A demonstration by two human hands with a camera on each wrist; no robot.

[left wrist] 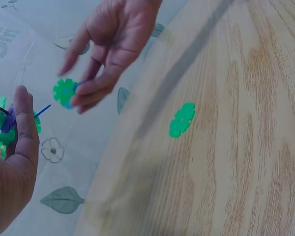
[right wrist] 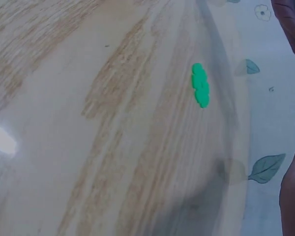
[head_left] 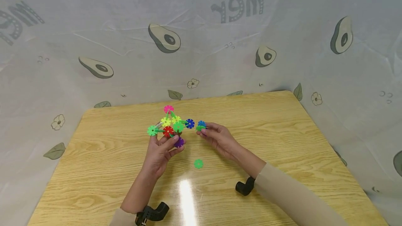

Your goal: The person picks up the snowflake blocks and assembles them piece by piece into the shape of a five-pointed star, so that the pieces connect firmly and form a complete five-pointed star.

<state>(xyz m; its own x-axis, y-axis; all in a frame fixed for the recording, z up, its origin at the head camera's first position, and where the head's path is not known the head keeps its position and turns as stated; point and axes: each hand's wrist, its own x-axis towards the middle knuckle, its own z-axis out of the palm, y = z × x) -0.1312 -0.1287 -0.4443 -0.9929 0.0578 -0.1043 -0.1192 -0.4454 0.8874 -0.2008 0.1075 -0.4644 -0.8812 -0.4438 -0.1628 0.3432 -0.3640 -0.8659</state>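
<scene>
My left hand [head_left: 160,154] grips a build of notched plastic discs in pink, yellow, green, red, blue and purple. In the head view the red disc [head_left: 168,131] sits mid-build, the pink disc [head_left: 169,109] tops it, and the purple disc [head_left: 179,142] is by my fingers. To the right, my right hand [head_left: 221,138] pinches a small joined piece with a blue disc [head_left: 201,123] and a green disc [left wrist: 65,92]. A narrow gap separates this piece from the dark blue disc [head_left: 190,123] on the build's right side.
One loose green disc [head_left: 198,163] lies flat on the wooden table [head_left: 267,121], below and between the hands. Behind the table hangs a pale cloth [head_left: 201,37] printed with avocados and leaves. A black wrist mount [head_left: 152,213] sits at the left sleeve.
</scene>
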